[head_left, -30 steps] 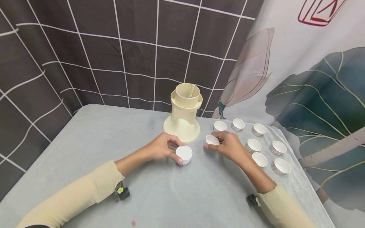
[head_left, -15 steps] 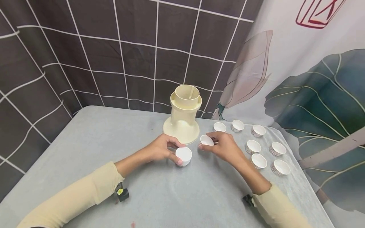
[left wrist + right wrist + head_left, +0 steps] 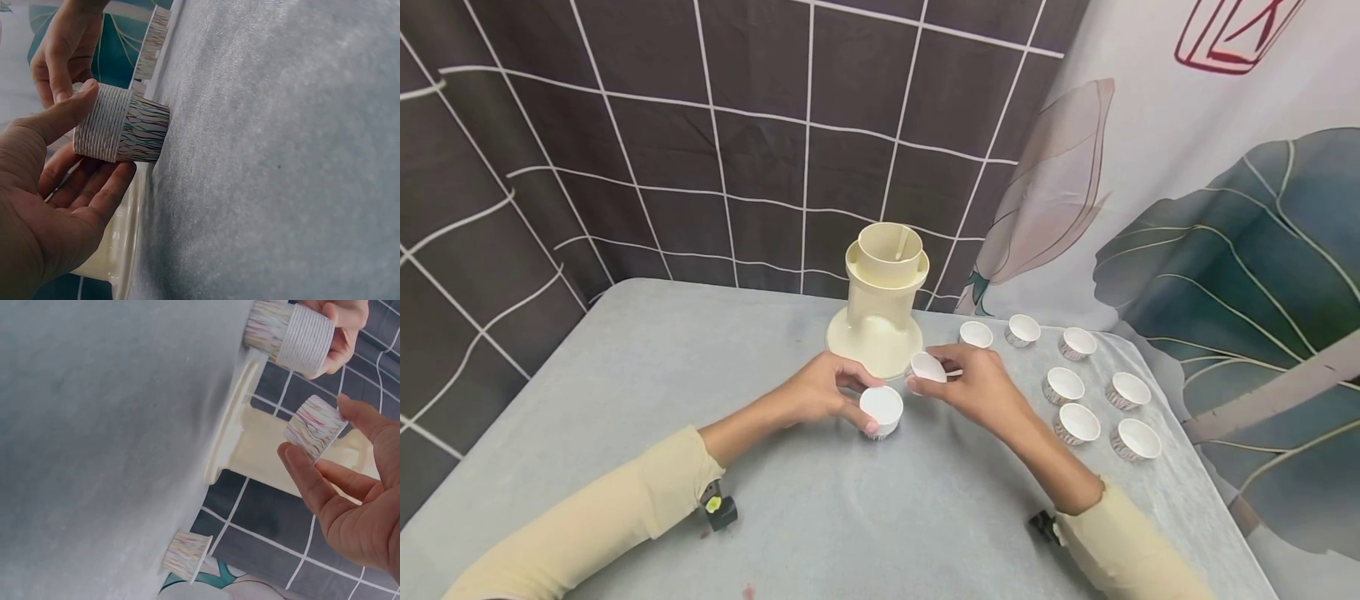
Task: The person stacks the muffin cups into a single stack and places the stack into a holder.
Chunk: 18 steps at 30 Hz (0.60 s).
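A nested stack of patterned paper baking cups (image 3: 122, 125) stands upright on the table, its many rims packed close together. My left hand (image 3: 816, 390) holds it round the side, with thumb and fingers on opposite sides. Just to the right, my right hand (image 3: 981, 385) pinches a single paper baking cup (image 3: 312, 428) by its rim between thumb and fingers. In the right wrist view that cup hangs clear of the table, beside the stack. Seen from the head, the single cup (image 3: 925, 367) is slightly tilted, with its mouth upward.
Behind the hands stands a cream plastic cylinder on a wide round base (image 3: 880, 321). Several single paper cups (image 3: 1077, 423) are spread over the right side of the grey cloth-covered table (image 3: 820, 517). A dark checked curtain (image 3: 760, 158) hangs behind.
My right hand has moved left with its single cup, away from the spread-out cups and close to the stack. The left hand has kept its hold on the stack in place.
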Tool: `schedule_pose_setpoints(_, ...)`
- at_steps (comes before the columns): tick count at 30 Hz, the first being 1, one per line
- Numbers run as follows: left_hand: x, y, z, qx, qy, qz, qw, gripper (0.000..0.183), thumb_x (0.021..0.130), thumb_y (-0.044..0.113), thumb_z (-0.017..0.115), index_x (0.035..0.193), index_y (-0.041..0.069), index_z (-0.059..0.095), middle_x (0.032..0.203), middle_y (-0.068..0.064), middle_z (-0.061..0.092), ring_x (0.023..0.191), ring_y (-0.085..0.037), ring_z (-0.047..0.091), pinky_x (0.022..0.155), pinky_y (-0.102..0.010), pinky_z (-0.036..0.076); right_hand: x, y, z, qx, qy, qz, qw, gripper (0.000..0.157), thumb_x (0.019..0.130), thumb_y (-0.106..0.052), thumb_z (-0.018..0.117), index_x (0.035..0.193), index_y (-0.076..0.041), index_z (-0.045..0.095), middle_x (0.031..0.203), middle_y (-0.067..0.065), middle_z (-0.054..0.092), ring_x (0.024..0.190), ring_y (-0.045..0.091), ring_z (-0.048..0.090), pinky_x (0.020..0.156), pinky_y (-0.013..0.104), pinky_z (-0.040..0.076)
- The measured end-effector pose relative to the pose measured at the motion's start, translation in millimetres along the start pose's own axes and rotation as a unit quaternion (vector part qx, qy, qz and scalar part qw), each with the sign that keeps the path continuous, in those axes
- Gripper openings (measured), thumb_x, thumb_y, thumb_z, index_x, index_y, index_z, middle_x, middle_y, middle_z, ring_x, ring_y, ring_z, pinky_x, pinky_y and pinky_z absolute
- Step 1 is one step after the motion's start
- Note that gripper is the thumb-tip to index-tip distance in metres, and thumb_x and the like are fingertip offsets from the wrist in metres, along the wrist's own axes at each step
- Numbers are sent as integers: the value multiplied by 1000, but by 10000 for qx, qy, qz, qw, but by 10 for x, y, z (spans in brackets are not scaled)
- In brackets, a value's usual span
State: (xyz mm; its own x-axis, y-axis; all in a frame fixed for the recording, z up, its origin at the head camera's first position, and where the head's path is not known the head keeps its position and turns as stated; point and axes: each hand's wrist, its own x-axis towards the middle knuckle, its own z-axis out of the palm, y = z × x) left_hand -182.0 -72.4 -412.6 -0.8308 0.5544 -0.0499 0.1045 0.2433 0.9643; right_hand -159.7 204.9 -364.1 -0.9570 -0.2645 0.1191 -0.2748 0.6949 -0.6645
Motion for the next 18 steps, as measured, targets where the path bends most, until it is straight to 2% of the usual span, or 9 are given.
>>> schedule_pose_setpoints(6, -4, 13, -10, -5, -13, -21, 10000, 53, 71, 2, 104, 120, 3, 85, 116, -9, 88, 106, -12, 81, 92, -24, 65, -12, -94, 25, 97, 40, -25, 9999, 47, 90, -38, 96, 130, -15, 85, 123, 4, 87, 111, 26, 85, 92, 45, 72)
schedule_pose_setpoints(11, -5, 4, -13, -21, -39, -20, 10000, 52, 72, 3, 104, 121, 2, 85, 116, -10, 88, 110, -15, 82, 96, -29, 67, -33, -185, 57, 250, -14, -265, 9993, 47, 91, -36, 96, 130, -12, 85, 124, 8, 86, 110, 26, 86, 91, 43, 72)
schedule_pose_setpoints(18, -9, -4, -10, 31, -59, 14, 10000, 52, 72, 5, 105, 120, 2, 84, 114, -9, 88, 109, -13, 81, 108, -39, 66, -78, -271, 136, 459, -269, -496, 9974, 47, 92, -33, 95, 131, -8, 83, 121, 8, 85, 107, 21, 84, 87, 28, 71)
